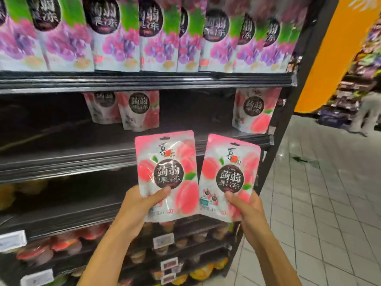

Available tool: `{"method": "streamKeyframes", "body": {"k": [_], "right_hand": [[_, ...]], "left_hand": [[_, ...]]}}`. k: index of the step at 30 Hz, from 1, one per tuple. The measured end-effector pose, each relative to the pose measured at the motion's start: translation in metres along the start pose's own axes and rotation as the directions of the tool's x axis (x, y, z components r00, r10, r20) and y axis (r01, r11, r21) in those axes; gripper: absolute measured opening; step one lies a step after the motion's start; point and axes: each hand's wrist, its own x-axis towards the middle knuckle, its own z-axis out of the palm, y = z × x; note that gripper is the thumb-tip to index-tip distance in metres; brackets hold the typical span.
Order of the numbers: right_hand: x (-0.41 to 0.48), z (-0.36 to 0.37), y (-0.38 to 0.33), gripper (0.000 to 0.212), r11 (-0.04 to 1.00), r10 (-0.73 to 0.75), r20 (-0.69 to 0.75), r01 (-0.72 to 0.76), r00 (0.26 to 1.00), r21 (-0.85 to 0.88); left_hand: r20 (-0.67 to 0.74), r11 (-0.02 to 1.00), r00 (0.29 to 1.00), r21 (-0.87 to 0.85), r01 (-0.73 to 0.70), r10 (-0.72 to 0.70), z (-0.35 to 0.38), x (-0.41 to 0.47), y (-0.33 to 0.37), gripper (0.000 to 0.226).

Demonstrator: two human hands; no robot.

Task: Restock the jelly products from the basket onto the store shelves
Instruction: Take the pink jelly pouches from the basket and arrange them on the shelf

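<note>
My left hand [137,205] grips the lower edge of a pink peach jelly pouch [167,168], held upright in front of the shelves. My right hand [246,207] holds a second peach jelly pouch [229,172] beside it, tilted slightly right. Both pouches face me, their edges nearly touching. Behind them runs the dark middle shelf [82,159], where three peach pouches stand: two at centre [142,110] and one at the right end [254,110]. The basket is out of view.
Purple grape jelly pouches [115,34] fill the top shelf. Lower shelves hold jelly cups [61,242] and price tags [164,240]. The black shelf end post [288,112] borders a white tiled aisle [319,203]. A person [365,112] stands far right by an orange pillar [329,58].
</note>
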Motion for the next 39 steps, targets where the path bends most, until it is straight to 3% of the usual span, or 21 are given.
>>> {"method": "streamKeyframes", "body": {"k": [10,18,35,39], "right_hand": [[0.077,-0.019,-0.054,0.052,0.978,-0.127,0.012,0.127,0.992,-0.163],[0.12,-0.027,-0.063,0.046,0.97,-0.173,0.054,0.18,0.983,-0.161],[0.193,-0.027,-0.097,0.042,0.9,-0.375,0.094,0.386,0.922,-0.2],[0.202,-0.026,-0.1,0.034,0.84,-0.447,0.109,0.458,0.888,-0.291]], "left_hand": [[-0.075,0.995,0.993,-0.011,-0.095,0.094,0.045,0.053,0.03,0.032],[-0.112,0.997,0.991,0.011,-0.072,0.072,0.068,0.074,0.02,0.046],[-0.207,0.995,0.974,0.013,-0.095,0.096,0.084,0.087,0.019,0.047],[-0.204,0.995,0.974,0.023,-0.095,0.098,0.092,0.089,0.019,0.046]]}}
